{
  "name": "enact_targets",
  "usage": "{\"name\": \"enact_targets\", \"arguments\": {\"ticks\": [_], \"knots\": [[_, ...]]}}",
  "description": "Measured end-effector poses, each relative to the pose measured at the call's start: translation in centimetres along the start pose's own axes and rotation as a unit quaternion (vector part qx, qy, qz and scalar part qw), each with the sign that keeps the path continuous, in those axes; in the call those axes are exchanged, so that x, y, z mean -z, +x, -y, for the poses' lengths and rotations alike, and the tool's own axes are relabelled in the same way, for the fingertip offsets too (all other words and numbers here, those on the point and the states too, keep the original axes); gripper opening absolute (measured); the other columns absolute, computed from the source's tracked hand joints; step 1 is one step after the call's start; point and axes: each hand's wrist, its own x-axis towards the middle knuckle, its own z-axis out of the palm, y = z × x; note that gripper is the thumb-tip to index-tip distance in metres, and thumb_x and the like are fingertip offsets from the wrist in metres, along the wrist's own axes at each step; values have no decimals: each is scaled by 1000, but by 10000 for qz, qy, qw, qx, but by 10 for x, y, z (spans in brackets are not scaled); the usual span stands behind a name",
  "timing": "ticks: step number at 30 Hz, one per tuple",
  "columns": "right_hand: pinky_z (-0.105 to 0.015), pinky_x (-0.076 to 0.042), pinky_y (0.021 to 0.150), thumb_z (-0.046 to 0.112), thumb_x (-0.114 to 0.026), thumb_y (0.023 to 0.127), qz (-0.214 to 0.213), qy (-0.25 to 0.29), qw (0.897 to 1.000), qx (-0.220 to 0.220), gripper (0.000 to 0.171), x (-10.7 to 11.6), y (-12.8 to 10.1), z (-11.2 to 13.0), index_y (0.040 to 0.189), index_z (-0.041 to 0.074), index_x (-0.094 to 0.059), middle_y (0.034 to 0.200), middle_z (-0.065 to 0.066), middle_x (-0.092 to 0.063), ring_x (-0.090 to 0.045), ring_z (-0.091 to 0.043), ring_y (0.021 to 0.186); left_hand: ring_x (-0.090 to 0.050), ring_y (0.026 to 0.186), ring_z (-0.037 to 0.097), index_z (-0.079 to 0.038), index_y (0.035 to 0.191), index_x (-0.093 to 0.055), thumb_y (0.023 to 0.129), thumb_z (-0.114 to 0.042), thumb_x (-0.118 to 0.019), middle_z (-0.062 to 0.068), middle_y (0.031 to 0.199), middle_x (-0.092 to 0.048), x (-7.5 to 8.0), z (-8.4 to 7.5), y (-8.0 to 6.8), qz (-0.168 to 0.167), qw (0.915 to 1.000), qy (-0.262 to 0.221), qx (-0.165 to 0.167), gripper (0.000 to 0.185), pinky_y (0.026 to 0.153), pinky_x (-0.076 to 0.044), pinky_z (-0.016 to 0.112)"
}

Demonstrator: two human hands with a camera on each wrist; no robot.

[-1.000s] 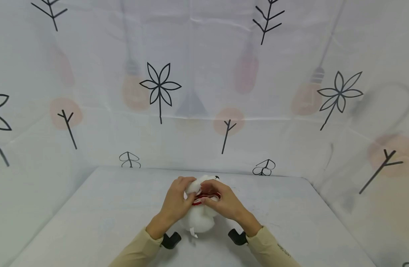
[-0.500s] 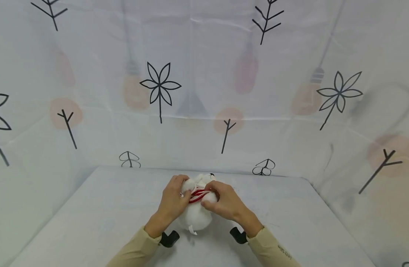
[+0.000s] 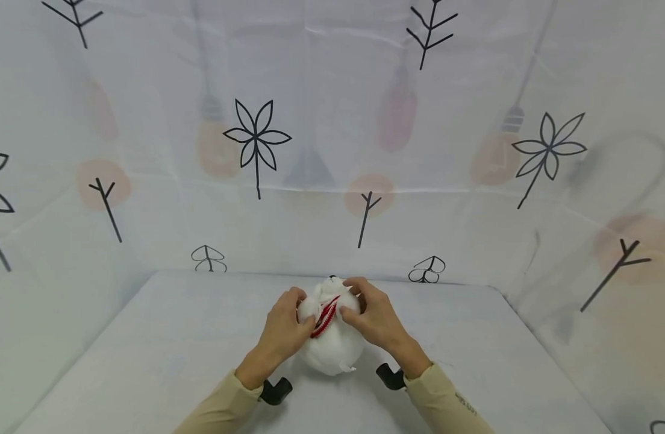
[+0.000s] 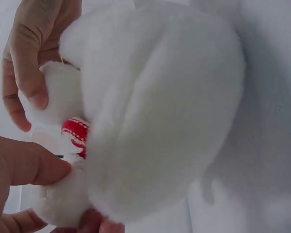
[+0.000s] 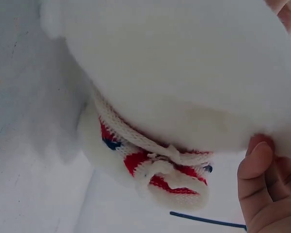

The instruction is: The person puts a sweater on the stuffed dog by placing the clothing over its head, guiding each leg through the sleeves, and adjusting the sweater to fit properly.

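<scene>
**Plush toy held between both hands, mid-table**

Pale sheeting printed with black line-drawn leaves and faded bulb shapes forms the backdrop (image 3: 311,150), closing in the far side and both flanks. It meets a whitish table (image 3: 148,361) that runs toward the near edge.

White plush toy (image 3: 332,343) sits at the table's middle, slightly toward the near side, round body down on the surface. Red-and-white knitted scarf (image 3: 324,316) wraps its neck; right wrist view shows white knit cord tied over red bands with dark blue flecks.

Left hand (image 3: 284,331) clasps the toy's left side, fingers curled into the fluff by the scarf; left wrist view shows its thumb pressing the plush. Right hand (image 3: 373,316) grasps the toy's far right side, fingertips curled over the head end.

Both hands cover most of the toy's upper part, so its face is largely hidden. Beige sleeves (image 3: 224,404) enter from the near edge. Black wrist mounts (image 3: 275,392) lie just beside the toy, left and right.
</scene>
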Motion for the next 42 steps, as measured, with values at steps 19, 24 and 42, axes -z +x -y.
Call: {"name": "enact_targets", "arguments": {"ticks": [19,24,42], "knots": [[-29,-48,60,45,-76,77,447,-43,9946,-937,59,-7,2,1,121,11,-56,102,-4,-55,-55,-16,76,-58,72,15,-5,114,-64,76,-19,-80,0,88,-66,0,0,4,171,9900,283,-1372,44,64,-47,29],[-30,-46,59,55,-75,73,491,-220,9890,-1374,74,-9,4,1,126,9,-52,98,-6,-54,-52,-17,76,-60,76,18,-4,110,-64,74,-12,-80,1,89,-65,2,-2,6,81,9911,54,-1328,40,67,-48,31],[-35,-46,70,51,-67,83,1533,687,9685,-1840,71,-10,5,-13,141,20,-41,106,-5,-57,-55,-18,88,-54,67,15,-6,110,-63,77,-5,-78,-1,83,-57,2,-4,4,339,9925,-397,-1102,36,57,-44,20]]}}
